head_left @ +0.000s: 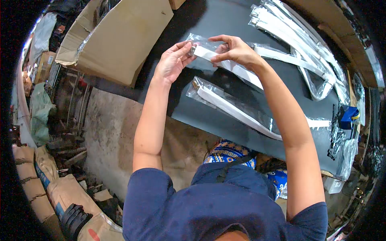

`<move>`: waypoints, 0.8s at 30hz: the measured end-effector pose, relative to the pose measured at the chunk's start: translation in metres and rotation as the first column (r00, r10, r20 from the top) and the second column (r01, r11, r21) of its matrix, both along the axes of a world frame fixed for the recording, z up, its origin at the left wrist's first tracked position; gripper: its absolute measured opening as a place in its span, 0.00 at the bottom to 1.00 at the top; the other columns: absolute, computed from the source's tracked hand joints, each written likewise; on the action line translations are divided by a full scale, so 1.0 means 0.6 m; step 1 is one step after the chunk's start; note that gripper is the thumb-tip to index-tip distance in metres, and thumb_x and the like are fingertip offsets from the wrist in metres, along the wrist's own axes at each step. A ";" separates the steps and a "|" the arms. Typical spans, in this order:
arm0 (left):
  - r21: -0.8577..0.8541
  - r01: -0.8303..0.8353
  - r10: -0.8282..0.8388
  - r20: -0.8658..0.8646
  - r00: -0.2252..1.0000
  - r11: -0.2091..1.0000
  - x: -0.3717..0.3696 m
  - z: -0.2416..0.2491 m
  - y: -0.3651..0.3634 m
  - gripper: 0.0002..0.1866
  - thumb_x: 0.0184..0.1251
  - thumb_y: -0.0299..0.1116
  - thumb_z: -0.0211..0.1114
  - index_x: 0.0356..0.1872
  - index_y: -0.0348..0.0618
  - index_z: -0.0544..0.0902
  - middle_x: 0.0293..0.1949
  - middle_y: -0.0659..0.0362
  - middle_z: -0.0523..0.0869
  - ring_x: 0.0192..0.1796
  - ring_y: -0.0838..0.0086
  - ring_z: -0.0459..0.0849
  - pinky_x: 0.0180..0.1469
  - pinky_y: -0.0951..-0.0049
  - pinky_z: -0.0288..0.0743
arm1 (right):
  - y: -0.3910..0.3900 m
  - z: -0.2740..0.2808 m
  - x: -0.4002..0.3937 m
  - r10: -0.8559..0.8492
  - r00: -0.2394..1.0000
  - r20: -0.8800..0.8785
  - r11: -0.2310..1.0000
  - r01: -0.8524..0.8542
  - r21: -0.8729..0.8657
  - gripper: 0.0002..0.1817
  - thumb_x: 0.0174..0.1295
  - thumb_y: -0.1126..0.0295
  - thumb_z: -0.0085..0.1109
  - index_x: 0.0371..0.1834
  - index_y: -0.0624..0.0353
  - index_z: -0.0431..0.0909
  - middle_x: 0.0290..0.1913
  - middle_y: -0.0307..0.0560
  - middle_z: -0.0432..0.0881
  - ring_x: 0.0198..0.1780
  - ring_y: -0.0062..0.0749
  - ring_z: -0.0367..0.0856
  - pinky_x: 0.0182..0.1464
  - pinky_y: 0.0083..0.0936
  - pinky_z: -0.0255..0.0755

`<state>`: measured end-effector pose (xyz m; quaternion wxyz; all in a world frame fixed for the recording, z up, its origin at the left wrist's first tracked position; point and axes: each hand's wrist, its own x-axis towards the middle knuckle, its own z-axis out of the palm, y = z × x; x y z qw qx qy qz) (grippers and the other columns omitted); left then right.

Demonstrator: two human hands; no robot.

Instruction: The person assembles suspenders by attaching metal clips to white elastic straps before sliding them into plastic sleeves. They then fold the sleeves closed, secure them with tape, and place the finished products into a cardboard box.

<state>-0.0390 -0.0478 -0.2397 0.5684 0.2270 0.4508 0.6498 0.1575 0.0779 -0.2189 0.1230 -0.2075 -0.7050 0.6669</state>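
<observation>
My left hand (173,61) and my right hand (234,50) together hold a clear plastic bag (200,41) with a long white strip (235,69) inside it, above the dark table (209,116). Both hands pinch the bag's open end. The strip runs back under my right forearm. Below it on the table lies a second bagged white strip (229,105).
A pile of bagged white strips (297,36) lies at the table's far right. A large open cardboard box (116,36) stands at the left. A blue tape dispenser (348,116) sits near the right edge. Sacks (60,193) and clutter fill the floor on the left.
</observation>
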 end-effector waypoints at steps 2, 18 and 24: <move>0.007 -0.021 0.021 0.001 1.000 1.000 0.002 -0.002 -0.001 0.11 0.67 0.33 0.65 0.48 0.42 0.80 0.47 0.58 0.86 0.46 0.76 0.83 0.53 0.72 0.79 | -0.002 0.003 0.001 -0.041 0.999 -0.023 0.999 0.040 -0.012 0.39 0.47 0.76 0.73 0.65 0.71 0.67 0.31 0.44 0.84 0.33 0.23 0.82 0.37 0.18 0.71; 0.047 0.421 -0.031 -0.984 0.178 0.906 -0.029 0.089 0.026 0.33 0.46 0.32 0.78 0.58 0.41 0.78 0.50 0.57 0.85 0.54 0.71 0.81 0.57 0.69 0.74 | -0.057 0.006 0.002 -0.206 0.975 -0.083 0.861 0.221 0.458 0.43 0.47 0.80 0.67 0.70 0.60 0.60 0.29 0.53 0.85 0.33 0.36 0.85 0.40 0.30 0.77; 0.025 0.529 0.134 -0.977 -0.169 0.848 -0.001 0.079 0.037 0.22 0.43 0.32 0.77 0.44 0.42 0.85 0.35 0.56 0.83 0.41 0.64 0.81 0.50 0.67 0.75 | -0.086 -0.004 -0.003 -0.223 0.951 -0.216 0.687 0.311 0.657 0.49 0.48 0.82 0.60 0.75 0.54 0.48 0.28 0.59 0.83 0.32 0.55 0.83 0.39 0.42 0.76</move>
